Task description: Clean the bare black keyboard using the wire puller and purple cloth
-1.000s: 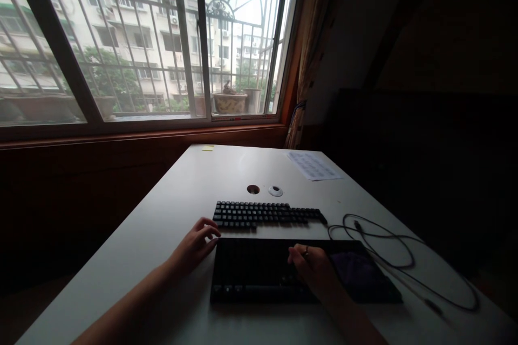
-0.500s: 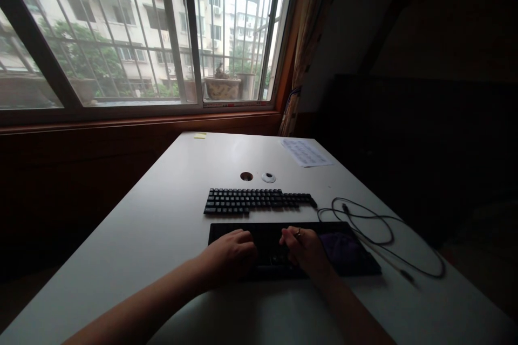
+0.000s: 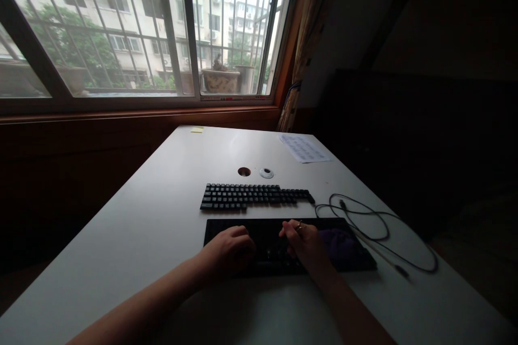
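A dark keyboard base [image 3: 265, 226] lies on the white desk, its face mostly black and hard to make out. My left hand [image 3: 230, 248] rests over its left part, fingers curled down and closed; whatever is under them is hidden. Above the middle of the base is my right hand [image 3: 301, 240], with a ring on one finger and its fingertips pinched together. I cannot tell what small thing, if any, is in that pinch. A crumpled purple cloth [image 3: 338, 242] sits on the base's right part, beside my right hand. Behind the base, dark keycaps [image 3: 243, 194] stand in keyboard-like rows.
Coiled black cable [image 3: 384, 240] spreads over the desk's right side. Farther back are a round hole [image 3: 244, 171], its white cover [image 3: 266, 173], printed paper [image 3: 305, 149] and a yellow sticky note [image 3: 197, 130]. A barred window [image 3: 133, 38] rises beyond the white desk [image 3: 133, 215].
The view has shifted slightly, so the desk and its things appear a little higher and farther left. Both hands stay at the keyboard base, with only slight finger movement.
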`<state>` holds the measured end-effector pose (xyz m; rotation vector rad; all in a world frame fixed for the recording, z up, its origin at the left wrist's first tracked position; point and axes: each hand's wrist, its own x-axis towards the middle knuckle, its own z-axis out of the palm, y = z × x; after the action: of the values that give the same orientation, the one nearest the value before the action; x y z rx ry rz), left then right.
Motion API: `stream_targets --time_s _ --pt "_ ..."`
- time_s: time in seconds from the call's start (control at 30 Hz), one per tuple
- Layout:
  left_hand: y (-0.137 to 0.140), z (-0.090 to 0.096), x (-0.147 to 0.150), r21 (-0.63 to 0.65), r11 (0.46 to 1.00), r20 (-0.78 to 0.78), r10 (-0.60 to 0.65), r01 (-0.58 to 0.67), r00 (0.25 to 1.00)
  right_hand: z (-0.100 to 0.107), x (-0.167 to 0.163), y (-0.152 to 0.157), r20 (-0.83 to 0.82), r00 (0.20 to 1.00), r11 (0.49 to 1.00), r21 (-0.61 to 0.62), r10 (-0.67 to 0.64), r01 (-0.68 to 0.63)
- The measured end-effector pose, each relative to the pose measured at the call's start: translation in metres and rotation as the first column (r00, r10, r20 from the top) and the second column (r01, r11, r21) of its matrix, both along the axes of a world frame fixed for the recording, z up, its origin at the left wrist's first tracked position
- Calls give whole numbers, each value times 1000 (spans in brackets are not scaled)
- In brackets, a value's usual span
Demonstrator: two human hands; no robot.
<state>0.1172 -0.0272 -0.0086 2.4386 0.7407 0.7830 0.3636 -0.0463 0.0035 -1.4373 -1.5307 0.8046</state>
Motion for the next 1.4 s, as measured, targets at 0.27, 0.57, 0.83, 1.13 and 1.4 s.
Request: stream_targets --time_s 0.27,0.57,0.83,1.13,1.4 --pt "0 -2 0 -13 1000 -2 23 -23 1000 -1 1 -2 -70 996 999 12 -52 53" --pt "-2 6 -1 -137 987 65 90 -80 994 12 -14 -7 -276 961 1000 -15 -8 4" --pt "-1 17 -4 -245 964 114 138 -107 984 11 -21 -8 -363 923 989 -21 130 -148" --pt "0 20 -8 -276 955 175 159 -107 972 12 -21 -7 -385 911 986 -11 149 -166" --pt "0 25 -9 -368 922 161 191 -120 968 9 -21 -6 -403 897 979 -15 182 -206"
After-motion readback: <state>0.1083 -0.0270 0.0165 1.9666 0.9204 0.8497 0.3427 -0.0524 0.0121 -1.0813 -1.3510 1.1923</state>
